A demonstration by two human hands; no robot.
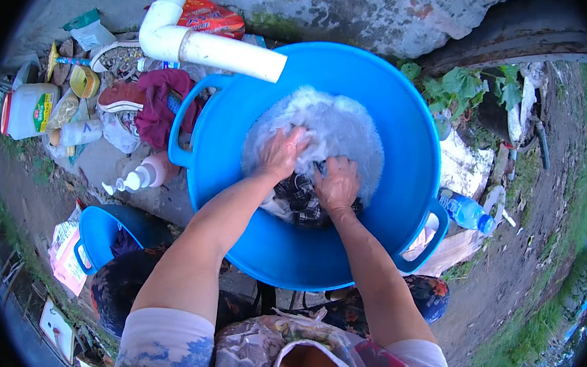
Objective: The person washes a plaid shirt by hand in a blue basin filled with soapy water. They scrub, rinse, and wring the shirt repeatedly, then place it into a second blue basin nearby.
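Note:
A big blue tub (pixel 407 144) with two side handles holds foamy water (pixel 369 144). My left hand (pixel 282 153) is in the suds, its fingers curled into a whitish cloth (pixel 316 120) covered in foam. Close by on the right, my right hand (pixel 338 183) bends its fingers over a dark plaid garment (pixel 301 196), which lies wet and bunched at the near side of the water. Foam partly hides the fingertips of both hands. Some pale cloth shows beside the plaid one.
A white pipe (pixel 231 56) juts over the tub's far rim. To the left are pump bottles (pixel 148 172), a jug (pixel 30 111), maroon cloth (pixel 158 107), a shoe (pixel 119 97) and a smaller blue bucket (pixel 100 234). A plastic bottle (pixel 469 214) lies right of the tub.

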